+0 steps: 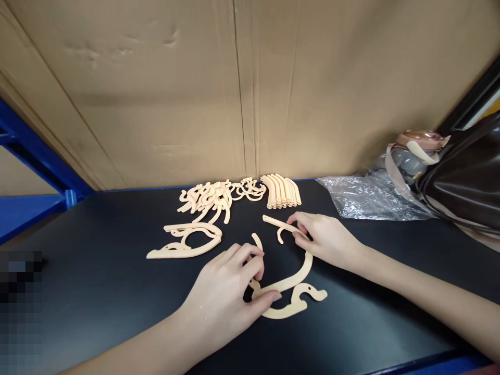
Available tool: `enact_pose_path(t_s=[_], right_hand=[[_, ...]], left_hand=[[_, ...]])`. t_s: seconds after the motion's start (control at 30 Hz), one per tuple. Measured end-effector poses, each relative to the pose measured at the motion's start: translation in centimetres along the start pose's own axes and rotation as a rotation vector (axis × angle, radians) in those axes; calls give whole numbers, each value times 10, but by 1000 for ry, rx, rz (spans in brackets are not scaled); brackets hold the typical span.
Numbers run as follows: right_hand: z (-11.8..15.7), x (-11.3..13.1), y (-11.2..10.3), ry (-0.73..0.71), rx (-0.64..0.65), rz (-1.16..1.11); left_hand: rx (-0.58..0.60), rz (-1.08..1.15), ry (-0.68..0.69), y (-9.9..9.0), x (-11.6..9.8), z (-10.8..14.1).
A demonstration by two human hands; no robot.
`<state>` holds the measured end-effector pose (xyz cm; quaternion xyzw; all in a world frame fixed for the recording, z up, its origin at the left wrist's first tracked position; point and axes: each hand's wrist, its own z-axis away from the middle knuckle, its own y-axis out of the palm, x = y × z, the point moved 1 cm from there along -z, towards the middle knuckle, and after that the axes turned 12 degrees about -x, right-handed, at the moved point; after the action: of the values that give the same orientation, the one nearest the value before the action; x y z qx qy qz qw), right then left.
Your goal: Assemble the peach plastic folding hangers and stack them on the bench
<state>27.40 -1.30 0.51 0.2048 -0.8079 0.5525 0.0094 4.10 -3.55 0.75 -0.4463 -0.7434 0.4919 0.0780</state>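
Beige parts that look like pieces of folding clothes hangers lie on a black tabletop (105, 291). My left hand (234, 281) has its thumb and fingers closed on a curved hanger arm (289, 281); where they meet it is partly hidden. Just beyond its fingers, a short strip (257, 240) pokes out. A hook piece (310, 290) lies beside the curved arm, touching or nearly touching it. With fingers closed, my right hand (328, 239) grips a long straight hanger arm (275, 223). Under that arm shows a small curved piece (280, 235).
An assembled-looking folded hanger (195, 253) lies to the left. At the back are a heap of hook pieces (211, 198), several rings (252, 190) and a neat row of arms (281, 192). Clear plastic wrap (371, 198), a bottle (414, 151) and a dark bag (464, 172) stand right.
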Motion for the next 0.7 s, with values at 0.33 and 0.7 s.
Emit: enact_pose_path(t_s=[0.33, 0.7], right_hand=[[0, 0, 3, 10, 7, -44], [1, 1, 4, -61, -19, -53]], left_hand=[[104, 92, 8, -2, -7, -3], [152, 311, -32, -1, -3, -2]])
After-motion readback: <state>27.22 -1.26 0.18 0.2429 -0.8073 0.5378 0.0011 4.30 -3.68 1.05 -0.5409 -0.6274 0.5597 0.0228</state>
